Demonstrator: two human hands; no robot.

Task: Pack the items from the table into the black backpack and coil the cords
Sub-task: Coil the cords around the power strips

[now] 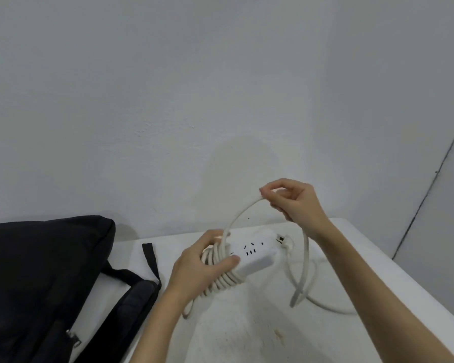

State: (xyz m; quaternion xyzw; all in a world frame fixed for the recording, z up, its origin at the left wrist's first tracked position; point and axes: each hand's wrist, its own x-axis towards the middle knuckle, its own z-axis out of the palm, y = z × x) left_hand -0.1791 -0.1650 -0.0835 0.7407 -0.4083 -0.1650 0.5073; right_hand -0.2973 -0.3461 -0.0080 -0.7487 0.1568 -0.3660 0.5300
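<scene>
A white power strip [254, 254] is held above the white table [247, 331], gripped by my left hand [202, 265] at its left end. Its white cord [306, 260] is wound in several turns around the strip under my left fingers. My right hand [291, 200] is raised higher and pinches a loop of the cord, which arcs from the strip up to my fingers and down to the table. The plug [283, 241] lies just behind the strip. The black backpack [42, 279] lies on the left of the table, its straps [150, 260] spread toward the middle.
A plain pale wall rises right behind the table. The table's right edge [414, 279] runs diagonally at the right, with a dark vertical seam in the wall beyond it. A small crumb-like speck [279, 334] lies on the table near me.
</scene>
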